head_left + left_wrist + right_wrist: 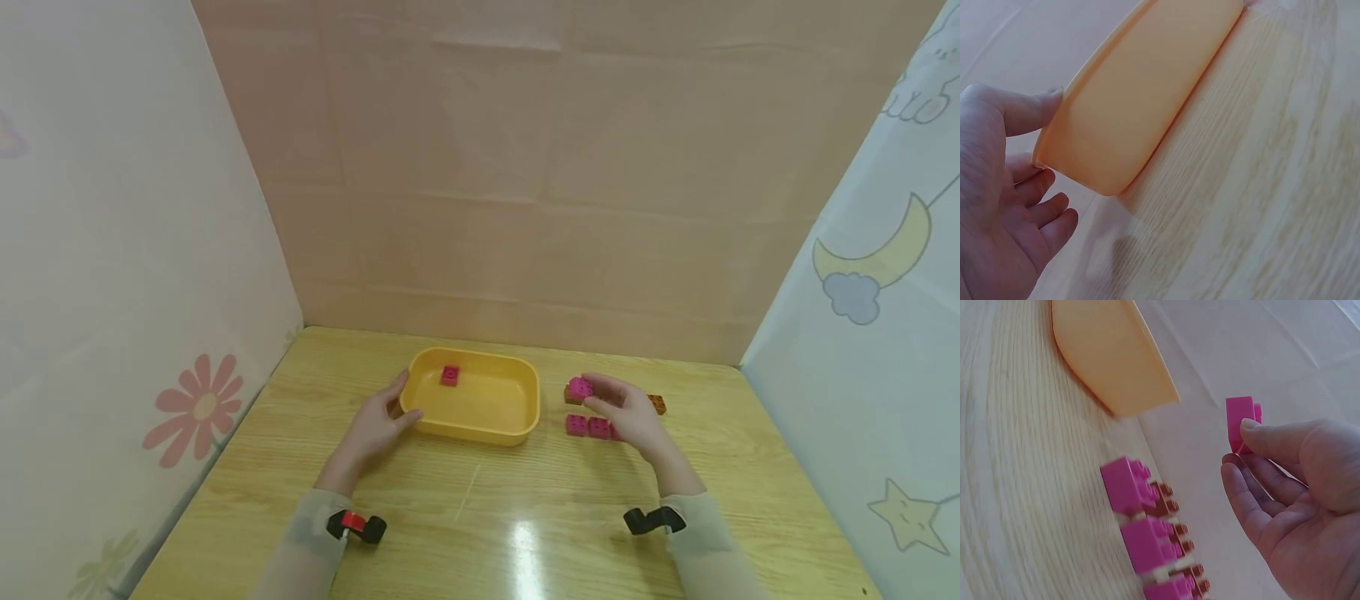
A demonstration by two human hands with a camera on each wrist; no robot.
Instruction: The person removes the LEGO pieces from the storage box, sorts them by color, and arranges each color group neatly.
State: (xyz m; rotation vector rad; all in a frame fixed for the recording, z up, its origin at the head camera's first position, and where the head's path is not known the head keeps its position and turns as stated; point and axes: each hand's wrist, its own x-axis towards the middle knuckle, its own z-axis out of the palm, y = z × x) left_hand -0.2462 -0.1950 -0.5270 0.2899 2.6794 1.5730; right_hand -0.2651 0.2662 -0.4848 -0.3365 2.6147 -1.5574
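My left hand (371, 427) grips the left end of a yellow plastic tray (468, 432), thumb at the rim and fingers curled around the corner. One pink toy building block (450, 376) lies inside the tray near its back left. To the right of the tray, my right hand (628, 414) pinches another pink building block (1240, 422) between thumb and fingertips. In the right wrist view, this block is raised above the others. Below it stands a row of pink blocks (1145, 545), with brown blocks (1180, 534) behind them.
The wooden table (480, 517) runs back to a beige cloth wall (487, 183). Patterned white cloths stand along its left and right sides. One orange-brown block (657, 403) shows just beyond my right hand.
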